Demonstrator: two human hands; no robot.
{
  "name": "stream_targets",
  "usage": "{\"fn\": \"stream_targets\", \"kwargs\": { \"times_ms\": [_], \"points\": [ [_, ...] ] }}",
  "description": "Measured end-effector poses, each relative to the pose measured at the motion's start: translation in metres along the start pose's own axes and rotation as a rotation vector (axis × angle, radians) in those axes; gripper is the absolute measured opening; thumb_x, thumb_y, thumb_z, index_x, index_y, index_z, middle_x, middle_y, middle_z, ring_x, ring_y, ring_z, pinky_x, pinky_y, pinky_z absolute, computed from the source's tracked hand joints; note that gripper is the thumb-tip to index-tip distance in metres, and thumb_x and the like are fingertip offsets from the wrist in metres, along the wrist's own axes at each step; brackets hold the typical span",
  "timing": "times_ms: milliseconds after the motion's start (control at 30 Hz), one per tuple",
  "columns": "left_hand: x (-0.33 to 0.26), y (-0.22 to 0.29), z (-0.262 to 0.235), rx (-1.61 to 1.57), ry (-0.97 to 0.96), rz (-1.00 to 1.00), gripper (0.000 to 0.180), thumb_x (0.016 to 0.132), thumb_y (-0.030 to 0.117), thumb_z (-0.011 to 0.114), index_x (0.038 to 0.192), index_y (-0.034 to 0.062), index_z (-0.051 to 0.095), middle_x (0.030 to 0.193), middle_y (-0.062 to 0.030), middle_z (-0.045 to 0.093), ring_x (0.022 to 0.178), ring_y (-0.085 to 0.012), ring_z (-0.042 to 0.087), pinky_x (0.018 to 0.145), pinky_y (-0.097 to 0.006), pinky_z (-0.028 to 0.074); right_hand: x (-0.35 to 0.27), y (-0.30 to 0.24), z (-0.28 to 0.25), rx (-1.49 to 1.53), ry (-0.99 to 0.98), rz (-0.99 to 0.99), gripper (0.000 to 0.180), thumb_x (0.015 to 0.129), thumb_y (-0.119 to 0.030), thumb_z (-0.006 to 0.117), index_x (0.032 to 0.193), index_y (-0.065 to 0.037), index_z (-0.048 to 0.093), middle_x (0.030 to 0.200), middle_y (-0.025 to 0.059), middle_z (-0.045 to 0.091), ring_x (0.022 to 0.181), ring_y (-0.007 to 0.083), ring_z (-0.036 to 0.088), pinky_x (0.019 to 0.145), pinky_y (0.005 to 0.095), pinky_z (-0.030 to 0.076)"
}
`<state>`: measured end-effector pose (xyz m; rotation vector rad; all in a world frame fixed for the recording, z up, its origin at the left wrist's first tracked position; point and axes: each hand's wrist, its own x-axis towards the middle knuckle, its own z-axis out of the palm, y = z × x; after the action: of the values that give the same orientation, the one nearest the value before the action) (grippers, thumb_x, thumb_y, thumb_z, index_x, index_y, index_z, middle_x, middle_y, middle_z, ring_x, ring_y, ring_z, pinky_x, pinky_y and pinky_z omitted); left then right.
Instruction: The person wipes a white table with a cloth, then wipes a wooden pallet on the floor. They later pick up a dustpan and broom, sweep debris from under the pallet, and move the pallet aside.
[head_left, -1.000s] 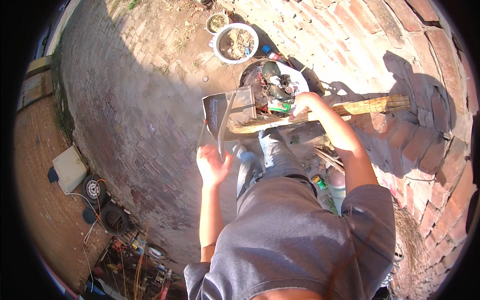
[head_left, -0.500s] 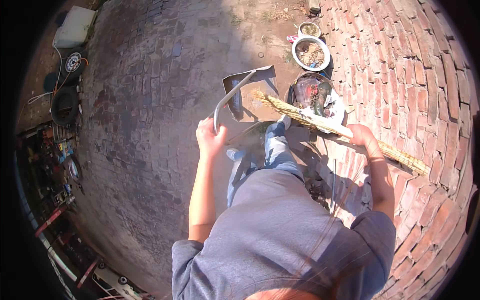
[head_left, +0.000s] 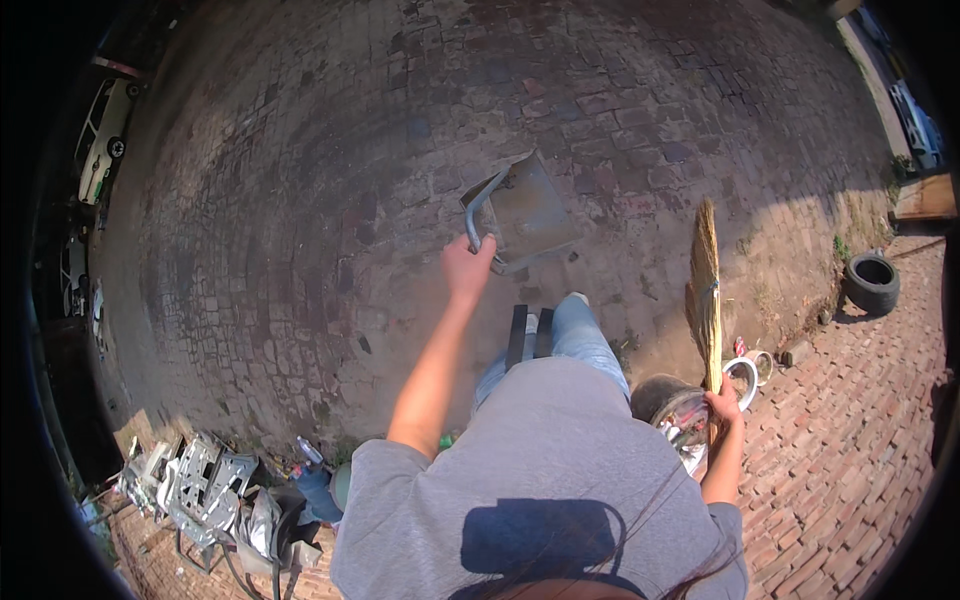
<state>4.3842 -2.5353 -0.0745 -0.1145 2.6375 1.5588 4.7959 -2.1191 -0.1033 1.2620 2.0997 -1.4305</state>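
My left hand (head_left: pixel 468 264) is closed round the curved pipe handle of a metal dustpan (head_left: pixel 535 212). The pan hangs out in front of me over the dark brick paving, its flat scoop pointing ahead and right. Out to my right, my right hand (head_left: pixel 722 402) grips the handle of a straw broom (head_left: pixel 706 280). Its bristles point away from me, and the broom lies roughly straight ahead in line with my arm. Just beside that hand stands a bucket (head_left: pixel 664 398) filled with mixed rubbish, partly hidden by my body.
A white-rimmed bowl (head_left: pixel 748 376) and a smaller pot (head_left: pixel 765 366) stand beyond the bucket. An old tyre (head_left: pixel 871 284) lies at the right. Scrap metal parts (head_left: pixel 205 485) are heaped at lower left. A parked vehicle (head_left: pixel 100 140) shows at far left.
My body has turned left, away from the brick wall and rubbish containers. The broom has swung from lying crosswise to pointing ahead. The dustpan stays in my left hand.
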Motion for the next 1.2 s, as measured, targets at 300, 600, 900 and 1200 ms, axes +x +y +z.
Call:
{"fn": "stream_targets", "kwargs": {
  "times_ms": [300, 600, 900, 1200],
  "points": [
    [0.136, -0.102, -0.112, -0.075, 0.644, -0.396, 0.032, 0.082, 0.027, 0.065, 0.077, -0.0049, 0.064, 0.063, -0.0062, 0.060, 0.059, -0.0142, 0.050, 0.060, -0.033, 0.043, 0.265, -0.181, 0.102, 0.006, -0.155, 0.190, 0.025, 0.076, 0.000, 0.054, 0.100, 0.000, 0.046, 0.068, 0.0086, 0.055, 0.052, 0.0183, 0.055, 0.047, 0.0323, 0.048],
    [0.252, -0.145, -0.208, -0.377, 1.309, -0.733, 0.024, 0.081, 0.020, 0.062, 0.084, -0.0040, 0.063, 0.075, -0.0001, 0.057, 0.068, -0.0104, 0.049, 0.060, -0.028, 0.038, 0.503, -0.536, 0.240, 0.215, -0.403, 0.074, 0.017, 0.077, -0.008, 0.056, 0.091, 0.000, 0.052, 0.069, 0.0081, 0.057, 0.054, 0.0177, 0.057, 0.049, 0.0296, 0.049],
    [0.389, -0.173, -0.256, -0.594, 1.652, -0.890, 0.025, 0.079, 0.022, 0.062, 0.065, 0.0058, 0.049, 0.063, 0.0018, 0.044, 0.055, -0.0097, 0.039, 0.050, -0.030, 0.030, 0.656, -0.867, 0.427, 0.896, -0.645, 0.621, 0.017, 0.082, -0.008, 0.053, 0.091, 0.006, 0.050, 0.081, 0.0121, 0.059, 0.064, 0.0185, 0.059, 0.058, 0.0278, 0.055],
    [0.694, -0.193, -0.350, -0.495, 1.544, -0.773, 0.022, 0.078, 0.020, 0.063, 0.065, 0.0047, 0.053, 0.059, 0.0032, 0.044, 0.053, -0.0075, 0.037, 0.048, -0.029, 0.027, 0.712, -1.035, 0.537, 1.222, -0.653, 0.641, 0.023, 0.075, -0.006, 0.054, 0.092, 0.009, 0.050, 0.082, 0.0157, 0.059, 0.070, 0.0193, 0.061, 0.065, 0.0272, 0.055]
  ]
}}
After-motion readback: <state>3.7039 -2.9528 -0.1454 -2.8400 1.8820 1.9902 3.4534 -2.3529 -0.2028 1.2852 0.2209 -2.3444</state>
